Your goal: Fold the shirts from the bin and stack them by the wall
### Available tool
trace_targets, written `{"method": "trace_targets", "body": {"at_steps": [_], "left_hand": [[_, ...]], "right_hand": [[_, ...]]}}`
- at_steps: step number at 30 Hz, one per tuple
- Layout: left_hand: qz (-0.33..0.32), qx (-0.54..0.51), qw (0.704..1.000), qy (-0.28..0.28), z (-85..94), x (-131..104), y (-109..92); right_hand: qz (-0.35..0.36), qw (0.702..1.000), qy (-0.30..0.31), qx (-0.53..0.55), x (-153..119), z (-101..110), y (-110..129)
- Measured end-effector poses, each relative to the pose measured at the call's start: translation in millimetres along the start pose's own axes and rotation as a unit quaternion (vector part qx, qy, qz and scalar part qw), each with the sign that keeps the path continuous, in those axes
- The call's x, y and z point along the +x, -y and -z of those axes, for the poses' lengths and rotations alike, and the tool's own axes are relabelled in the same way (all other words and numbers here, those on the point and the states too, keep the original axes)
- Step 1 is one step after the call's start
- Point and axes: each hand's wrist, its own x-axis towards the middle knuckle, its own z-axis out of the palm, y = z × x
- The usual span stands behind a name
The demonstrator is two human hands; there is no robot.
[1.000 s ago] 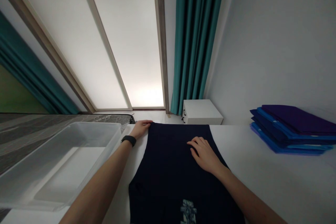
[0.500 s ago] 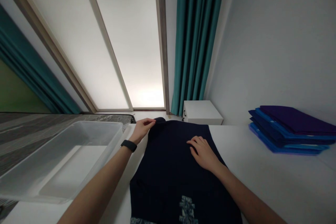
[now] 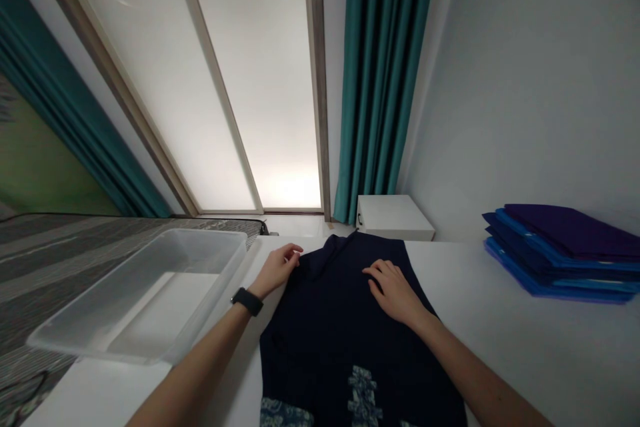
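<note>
A dark navy garment (image 3: 345,320) lies spread on the white table, with blue-and-white patterned trim (image 3: 364,397) near its lower middle and more at the lower left. Its far left corner is turned inward in a loose fold (image 3: 333,250). My left hand (image 3: 279,269), wearing a black watch (image 3: 247,301), is at the garment's far left edge, fingers bent and a little apart, with no cloth visible between them. On the right half of the cloth rests my right hand (image 3: 393,288), palm down with its fingers loosely spread.
At the left a clear plastic bin (image 3: 165,347) stands on the white table (image 3: 505,347). Folded blue and purple cloths (image 3: 565,253) are stacked at the right. Beyond the far edge are a white cabinet (image 3: 395,213), a teal curtain (image 3: 385,80) and frosted sliding doors (image 3: 265,100).
My left hand has let go of the garment's far left corner, which now lies folded inward to the right. My right hand stays on the cloth. The view has shifted slightly.
</note>
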Motion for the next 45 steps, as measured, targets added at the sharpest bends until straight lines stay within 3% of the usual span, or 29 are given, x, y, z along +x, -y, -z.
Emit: {"method": "trace_targets", "body": {"at_steps": [6,12,17,21,25,33,39,45], "left_hand": [[0.000,0.100,0.991,0.093,-15.2,33.7,-8.2],[0.005,0.079,0.987,0.142,-15.7,49.1,-10.1],[0.008,0.077,0.992,0.100,-7.8,43.9,-12.1],[0.018,0.074,0.996,0.035,-6.7,39.7,-13.1],[0.004,-0.015,1.000,-0.011,-12.7,38.2,-20.2],[-0.061,-0.067,0.992,0.090,-35.4,27.3,-51.8],[-0.038,-0.163,0.975,0.147,-60.8,25.7,-33.4],[-0.016,-0.204,0.966,0.161,-63.6,26.2,-26.4]], "right_hand": [[0.001,1.000,-0.001,-0.006,0.4,1.3,1.5],[0.001,1.000,-0.006,0.001,0.8,2.0,1.8],[-0.001,1.000,-0.003,-0.002,0.7,2.7,2.6],[-0.004,1.000,0.001,0.000,0.9,4.4,4.0],[-0.007,1.000,0.007,0.004,1.4,6.1,5.1],[-0.016,1.000,0.019,-0.008,1.8,9.1,6.7],[-0.021,0.999,0.027,-0.012,2.6,10.5,8.9],[-0.040,0.998,0.031,0.029,5.1,12.6,3.5]]}}
